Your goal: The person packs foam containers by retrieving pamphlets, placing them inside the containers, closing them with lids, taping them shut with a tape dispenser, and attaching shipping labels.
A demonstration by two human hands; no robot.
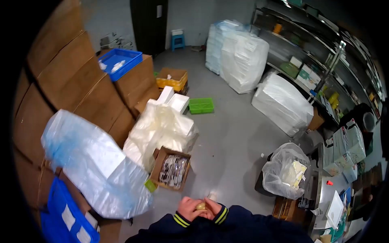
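At the bottom centre, my left hand (188,207) and my right hand (213,208) meet close to my body, fingers curled together. Between them shows a small, rounded, yellowish-gold object (201,206); its kind is too small to tell. Both hands appear closed around it, and the fingers hide most of it. Just beyond my left hand stands an open cardboard box (186,179) with several small clear-wrapped packets (173,170) inside. Dark sleeves with yellow stripes cover both my wrists.
Stacked cartons (60,69) and a plastic-wrapped bundle (97,166) line the left. A lined trash bin (279,162) stands right, beside a cluttered workbench (324,190). Farther off are a green crate (201,106), wrapped white stacks (245,60) and metal shelving (334,60).
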